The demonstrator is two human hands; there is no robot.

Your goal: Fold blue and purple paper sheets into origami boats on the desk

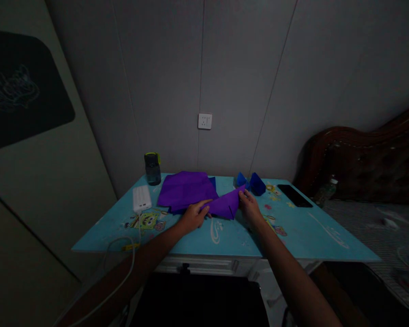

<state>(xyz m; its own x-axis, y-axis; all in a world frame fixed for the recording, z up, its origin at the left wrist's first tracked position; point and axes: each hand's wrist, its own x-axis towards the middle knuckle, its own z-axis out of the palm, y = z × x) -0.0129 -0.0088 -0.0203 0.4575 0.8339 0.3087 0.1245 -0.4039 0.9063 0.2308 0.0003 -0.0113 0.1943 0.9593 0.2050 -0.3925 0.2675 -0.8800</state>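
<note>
Dim rm: grey panel wall (245,68) w/ 1 socket (205,121), dark wood headboard (364,159) at right.
</note>
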